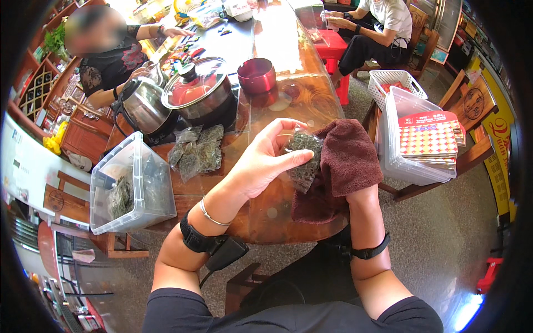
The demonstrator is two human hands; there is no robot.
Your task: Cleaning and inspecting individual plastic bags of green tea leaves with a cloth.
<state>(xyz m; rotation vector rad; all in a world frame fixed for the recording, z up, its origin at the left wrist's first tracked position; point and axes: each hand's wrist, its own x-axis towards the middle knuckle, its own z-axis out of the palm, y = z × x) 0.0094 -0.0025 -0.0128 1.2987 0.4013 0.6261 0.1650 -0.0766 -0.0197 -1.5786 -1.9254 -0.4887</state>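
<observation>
My left hand (272, 158) pinches a small clear packet of dried dark green leaves (304, 155) between thumb and fingers, above the near part of the wooden table (266, 208). A dark brown towel (350, 155) covers my right hand (362, 197) up to the wrist, so those fingers are hidden. The towel is bunched over the hand beside the packet and seems to touch its right side, while its lower end hangs toward the table. Several similar packets (197, 151) lie on the table to the left of my left hand.
At left stands a clear plastic bin (133, 188) with more packets inside. A kettle (145, 105), a lidded pot (198, 91) and a red bowl (256, 75) are farther back. Right, a clear bin (391, 133) holds patterned red-and-white packaging (427, 139). Two other people sit around the table.
</observation>
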